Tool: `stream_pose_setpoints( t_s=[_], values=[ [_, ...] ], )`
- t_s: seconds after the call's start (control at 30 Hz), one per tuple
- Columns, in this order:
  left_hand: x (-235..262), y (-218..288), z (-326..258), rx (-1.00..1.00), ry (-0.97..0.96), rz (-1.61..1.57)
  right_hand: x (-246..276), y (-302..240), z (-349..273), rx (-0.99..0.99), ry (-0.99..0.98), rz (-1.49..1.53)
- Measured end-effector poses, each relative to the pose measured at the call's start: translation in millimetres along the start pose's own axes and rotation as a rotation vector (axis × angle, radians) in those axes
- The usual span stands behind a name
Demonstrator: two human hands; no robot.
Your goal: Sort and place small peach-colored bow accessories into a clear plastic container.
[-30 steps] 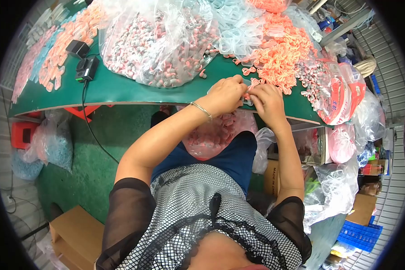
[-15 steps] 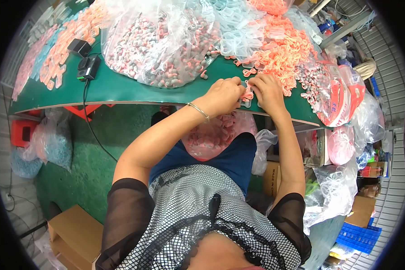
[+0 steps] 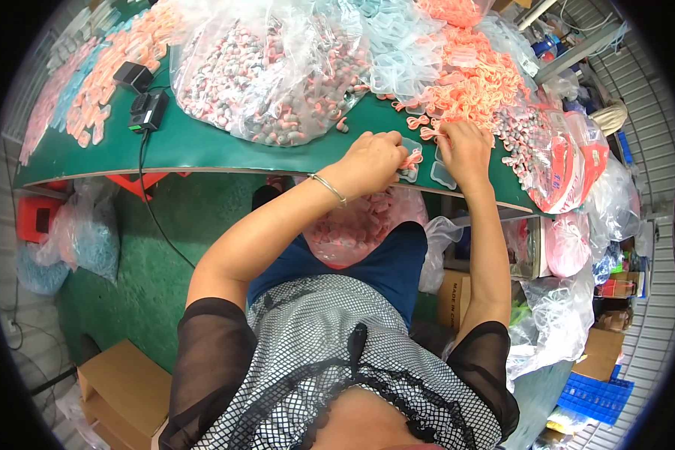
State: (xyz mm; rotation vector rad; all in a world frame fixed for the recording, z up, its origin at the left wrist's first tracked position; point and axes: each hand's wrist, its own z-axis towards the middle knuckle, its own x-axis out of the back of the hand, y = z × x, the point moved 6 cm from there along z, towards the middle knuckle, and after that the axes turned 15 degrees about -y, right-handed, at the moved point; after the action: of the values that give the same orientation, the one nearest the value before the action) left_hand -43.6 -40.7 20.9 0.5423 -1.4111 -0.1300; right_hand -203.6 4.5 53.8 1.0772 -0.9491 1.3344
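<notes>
My left hand is closed on a small clear plastic case at the table's front edge. Inside that case show an orange cord and grey-and-pink earplugs. Just to the right, my right hand has its fingers bent around the end of a looped orange cord, beside the cord pile. Part of another clear case shows below the right fingers, lying on the green table.
A big clear bag of earplugs covers the table's middle. Clear cases lie behind my hands. Loose earplugs spread at right. At left are a black charger with a hanging cable and filled cases. A cardboard box stands on the floor.
My right hand has moved right, away from the left hand and toward the cord pile. The left hand stays on its case, whose contents show more now. Another case has come into view.
</notes>
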Motion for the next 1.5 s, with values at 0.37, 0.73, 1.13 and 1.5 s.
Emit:
stream_pose_setpoints(
  t_s=[0.37,0.73,1.13,1.5],
  values=[
    [1.0,-1.9,-2.2,-0.008,0.053,-0.05,-2.3,-34.4,-9.6,0.142,-0.154,0.293],
    [2.0,-0.6,-5.4,-0.02,0.092,-0.053,8.1,-68.8,-29.1,0.161,-0.064,-0.001],
    [1.0,-2.0,-6.0,-0.016,0.068,-0.049,-2.5,-41.5,-24.5,0.026,-0.114,0.184],
    [8.9,-2.1,-8.1,0.073,0.122,-0.185,-16.7,-26.0,1.2,-0.072,-0.191,0.172]
  ],
)
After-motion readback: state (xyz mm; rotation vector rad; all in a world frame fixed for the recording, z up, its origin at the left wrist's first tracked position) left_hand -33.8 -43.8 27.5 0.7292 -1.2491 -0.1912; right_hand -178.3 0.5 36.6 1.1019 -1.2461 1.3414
